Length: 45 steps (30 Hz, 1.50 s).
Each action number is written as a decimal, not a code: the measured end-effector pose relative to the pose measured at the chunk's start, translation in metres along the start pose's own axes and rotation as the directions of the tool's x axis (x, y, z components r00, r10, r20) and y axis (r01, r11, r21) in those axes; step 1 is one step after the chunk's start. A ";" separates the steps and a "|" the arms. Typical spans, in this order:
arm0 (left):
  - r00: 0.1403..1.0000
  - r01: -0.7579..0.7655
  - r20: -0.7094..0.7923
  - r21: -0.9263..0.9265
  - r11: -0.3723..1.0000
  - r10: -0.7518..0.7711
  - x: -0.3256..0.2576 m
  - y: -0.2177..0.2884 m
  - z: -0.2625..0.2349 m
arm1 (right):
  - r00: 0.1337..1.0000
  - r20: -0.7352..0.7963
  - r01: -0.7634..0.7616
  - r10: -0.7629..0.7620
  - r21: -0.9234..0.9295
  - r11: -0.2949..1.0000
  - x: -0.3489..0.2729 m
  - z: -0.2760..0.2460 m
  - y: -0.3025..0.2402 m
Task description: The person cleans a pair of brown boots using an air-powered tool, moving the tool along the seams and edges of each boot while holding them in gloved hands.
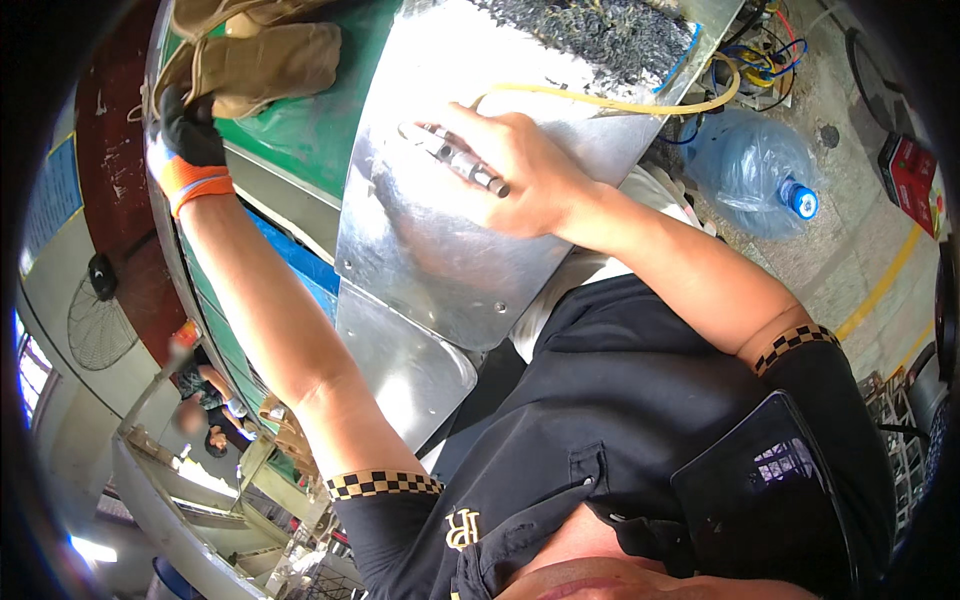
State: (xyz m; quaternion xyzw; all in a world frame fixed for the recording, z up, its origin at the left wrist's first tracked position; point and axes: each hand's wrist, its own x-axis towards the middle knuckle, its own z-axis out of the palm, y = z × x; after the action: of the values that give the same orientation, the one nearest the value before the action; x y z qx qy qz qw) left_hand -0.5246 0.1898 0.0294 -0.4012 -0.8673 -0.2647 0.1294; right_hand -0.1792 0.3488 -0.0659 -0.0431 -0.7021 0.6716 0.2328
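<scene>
My left hand, in a black and orange glove, reaches out to the upper left. Its fingers are curled at the collar of a tan boot that lies on a green surface. My right hand is bare and held above a shiny sheet-metal top. Its fingers are wrapped round a slim silver and dark cylindrical tool. A yellow hose runs close behind this hand; whether it joins the tool is hidden.
Another tan boot shows at the top edge. Black shredded trimmings are heaped on the far metal. To the right, a large clear bottle sits on the floor near tangled wires. A co-worker is at lower left.
</scene>
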 end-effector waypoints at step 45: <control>0.785 0.370 0.419 0.273 0.888 -0.456 -0.476 0.219 -0.194 | 0.858 0.316 0.497 -0.406 -0.306 0.812 -0.008 -0.012 0.035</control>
State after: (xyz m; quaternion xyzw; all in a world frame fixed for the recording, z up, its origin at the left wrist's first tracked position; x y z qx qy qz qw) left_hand -0.0484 -0.1008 0.0597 -0.2399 -0.9588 -0.1029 -0.1120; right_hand -0.1761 0.3598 -0.1022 0.1620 -0.8300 0.4487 0.2891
